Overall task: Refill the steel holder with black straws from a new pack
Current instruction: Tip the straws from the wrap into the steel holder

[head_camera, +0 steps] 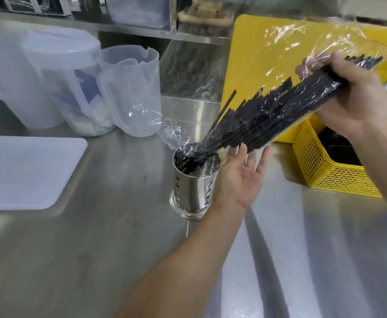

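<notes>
A shiny perforated steel holder (193, 187) stands upright on the steel counter near the middle. My right hand (353, 97) grips a clear plastic pack of black straws (263, 118), tilted down to the left. The straws' lower ends fan out and slide into the holder's mouth, and some lie inside it. My left hand (243, 177) is held palm up with straight fingers just right of the holder, under the straws, fingertips touching the pack's underside. Loose clear wrap (169, 129) trails beyond the holder's far rim.
A white tray (25, 171) lies at the left of the steel counter (96, 249). Translucent plastic jugs (130, 88) stand behind it. A yellow perforated basket (332, 175) sits at the right, with a yellow board (256, 53) upright behind it.
</notes>
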